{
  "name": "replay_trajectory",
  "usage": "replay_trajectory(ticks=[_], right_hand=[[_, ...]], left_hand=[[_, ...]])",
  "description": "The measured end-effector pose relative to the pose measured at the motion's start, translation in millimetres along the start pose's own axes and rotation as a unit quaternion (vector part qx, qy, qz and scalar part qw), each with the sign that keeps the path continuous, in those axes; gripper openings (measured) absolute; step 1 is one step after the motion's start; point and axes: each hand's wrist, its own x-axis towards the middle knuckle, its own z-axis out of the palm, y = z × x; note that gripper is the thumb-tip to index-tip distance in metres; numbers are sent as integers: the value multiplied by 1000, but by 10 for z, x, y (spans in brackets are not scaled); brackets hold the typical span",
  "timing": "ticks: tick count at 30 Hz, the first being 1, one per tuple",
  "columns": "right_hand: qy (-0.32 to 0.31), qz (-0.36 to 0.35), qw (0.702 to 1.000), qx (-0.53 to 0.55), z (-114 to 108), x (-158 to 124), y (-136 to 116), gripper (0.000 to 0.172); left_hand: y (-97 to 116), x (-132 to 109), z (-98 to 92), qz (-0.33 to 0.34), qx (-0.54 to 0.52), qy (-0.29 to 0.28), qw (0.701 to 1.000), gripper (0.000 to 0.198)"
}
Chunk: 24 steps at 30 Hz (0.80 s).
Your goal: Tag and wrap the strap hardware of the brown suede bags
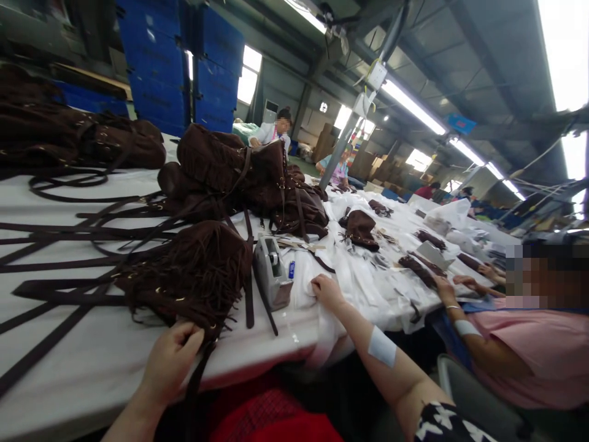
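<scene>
A dark brown fringed bag (202, 258) lies on the white-covered table in front of me, its long straps trailing left. My left hand (177, 344) is closed on the near edge of this bag, fingers curled against it. Farther right, my right hand (327, 291) is closed at a white plastic sheet (313, 307), pinching part of it. Between my hands stands a grey tape dispenser (272, 273), with a small blue object (291, 269) beside it. A strap end lies against the dispenser's left side.
More brown bags (257, 178) are heaped behind, and others (78, 135) lie at the far left. A metal post (340, 150) rises from the table. At the right, a co-worker in pink (529, 344) sits close, hands on the table. Two people work across it.
</scene>
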Motion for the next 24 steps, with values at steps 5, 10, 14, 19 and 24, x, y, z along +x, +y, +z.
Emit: replay_trajectory(ticks=[5, 10, 14, 19, 24], right_hand=[[38, 10, 999, 13, -42, -114, 68, 22], [73, -1, 997, 19, -278, -258, 37, 23], [65, -42, 997, 24, -586, -612, -320, 20], [-192, -282, 936, 88, -841, -1447, -1132, 16], [-255, -314, 886, 228, -698, -1787, -1544, 12]], left_hand=[[79, -244, 41, 26, 75, 157, 985, 26], [208, -705, 78, 111, 136, 273, 946, 31], [432, -974, 105, 211, 169, 223, 937, 30], [853, -1304, 274, 339, 225, 48, 912, 58], [1007, -1545, 268, 175, 97, -148, 969, 23]])
